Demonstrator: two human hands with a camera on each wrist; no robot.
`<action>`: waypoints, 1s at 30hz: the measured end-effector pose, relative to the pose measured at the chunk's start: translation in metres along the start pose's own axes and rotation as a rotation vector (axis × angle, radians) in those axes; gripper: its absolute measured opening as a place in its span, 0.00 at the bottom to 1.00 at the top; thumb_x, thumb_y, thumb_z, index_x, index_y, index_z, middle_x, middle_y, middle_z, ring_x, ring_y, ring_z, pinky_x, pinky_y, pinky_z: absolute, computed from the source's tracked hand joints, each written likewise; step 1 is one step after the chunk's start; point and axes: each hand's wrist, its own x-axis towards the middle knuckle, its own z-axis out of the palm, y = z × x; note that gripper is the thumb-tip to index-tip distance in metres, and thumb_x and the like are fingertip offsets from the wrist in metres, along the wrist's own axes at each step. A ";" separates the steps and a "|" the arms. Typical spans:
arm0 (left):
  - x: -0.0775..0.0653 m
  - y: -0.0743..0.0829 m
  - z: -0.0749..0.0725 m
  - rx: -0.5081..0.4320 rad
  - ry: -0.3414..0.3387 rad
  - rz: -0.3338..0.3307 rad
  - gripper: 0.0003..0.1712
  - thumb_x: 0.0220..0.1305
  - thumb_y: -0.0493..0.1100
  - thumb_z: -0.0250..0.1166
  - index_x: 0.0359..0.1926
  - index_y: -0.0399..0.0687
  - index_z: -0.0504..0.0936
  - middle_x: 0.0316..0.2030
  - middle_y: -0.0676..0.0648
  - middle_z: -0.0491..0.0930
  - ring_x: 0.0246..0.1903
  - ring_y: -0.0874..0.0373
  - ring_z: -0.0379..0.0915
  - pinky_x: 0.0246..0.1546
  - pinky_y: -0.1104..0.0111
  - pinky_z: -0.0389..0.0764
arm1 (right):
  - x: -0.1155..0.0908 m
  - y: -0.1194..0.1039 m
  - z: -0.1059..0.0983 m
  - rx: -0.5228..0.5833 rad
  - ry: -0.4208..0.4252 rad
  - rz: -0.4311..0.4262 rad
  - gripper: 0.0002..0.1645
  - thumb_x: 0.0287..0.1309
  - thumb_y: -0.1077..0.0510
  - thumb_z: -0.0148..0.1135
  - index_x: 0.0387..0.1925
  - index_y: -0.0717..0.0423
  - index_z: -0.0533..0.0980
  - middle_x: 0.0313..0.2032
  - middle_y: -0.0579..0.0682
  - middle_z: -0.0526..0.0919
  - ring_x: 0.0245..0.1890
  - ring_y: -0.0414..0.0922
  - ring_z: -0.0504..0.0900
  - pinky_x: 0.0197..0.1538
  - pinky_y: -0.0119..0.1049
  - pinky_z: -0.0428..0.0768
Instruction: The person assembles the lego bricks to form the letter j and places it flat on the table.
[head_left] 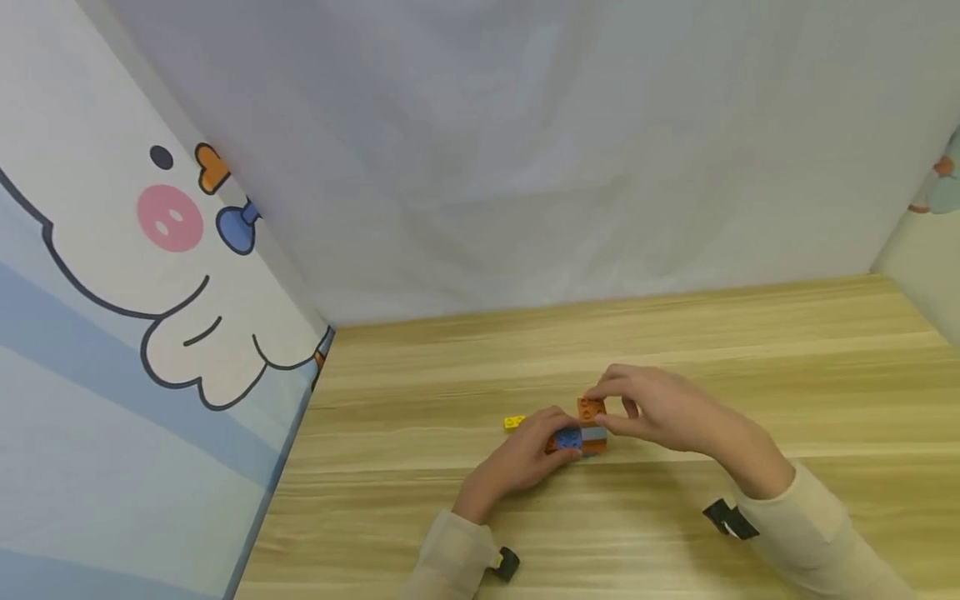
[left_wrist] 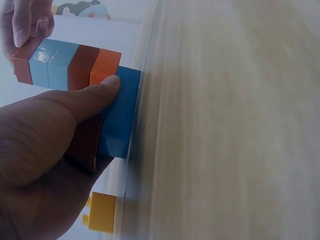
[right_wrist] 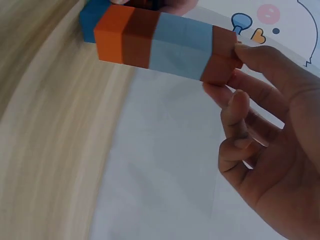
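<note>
A tower of toy building bricks stands on a blue base brick. From the base up it is orange, brown, light blue and brown at the top. My left hand holds the low part of the build, its thumb against the orange brick and the base in the left wrist view. Beside the tower, partly behind that thumb, is another brown brick; blue studs show there from above. My right hand pinches the top brown brick between thumb and fingers.
A small yellow brick lies on the wooden table, just beyond the left hand. A pale cloth wall rises behind the table, and a cartoon-printed panel stands at the left.
</note>
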 end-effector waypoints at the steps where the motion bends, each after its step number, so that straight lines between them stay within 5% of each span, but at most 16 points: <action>1: 0.000 0.000 0.000 0.010 0.001 0.000 0.22 0.73 0.50 0.63 0.63 0.47 0.78 0.53 0.50 0.81 0.44 0.65 0.72 0.46 0.77 0.74 | -0.001 0.001 0.002 0.007 0.007 0.007 0.16 0.68 0.53 0.66 0.54 0.50 0.83 0.45 0.43 0.83 0.27 0.26 0.69 0.30 0.24 0.73; 12: -0.009 0.003 -0.001 0.082 0.100 0.016 0.24 0.68 0.50 0.69 0.61 0.49 0.80 0.55 0.51 0.81 0.53 0.60 0.75 0.53 0.72 0.79 | -0.012 0.005 0.017 0.022 0.101 0.010 0.16 0.69 0.53 0.65 0.56 0.48 0.81 0.48 0.39 0.81 0.31 0.28 0.70 0.32 0.25 0.73; 20: -0.026 0.000 -0.013 0.143 0.193 0.050 0.22 0.59 0.38 0.76 0.55 0.48 0.81 0.54 0.49 0.80 0.56 0.55 0.76 0.61 0.64 0.79 | -0.018 -0.001 0.018 -0.020 0.197 -0.041 0.16 0.61 0.58 0.72 0.50 0.45 0.81 0.48 0.40 0.80 0.30 0.29 0.71 0.31 0.25 0.73; 30: -0.030 0.000 -0.019 0.149 0.184 0.068 0.21 0.61 0.37 0.74 0.55 0.48 0.81 0.53 0.51 0.82 0.57 0.57 0.76 0.62 0.65 0.79 | -0.016 0.004 0.028 -0.071 0.302 -0.093 0.18 0.56 0.61 0.76 0.47 0.47 0.81 0.45 0.40 0.78 0.30 0.32 0.75 0.29 0.24 0.75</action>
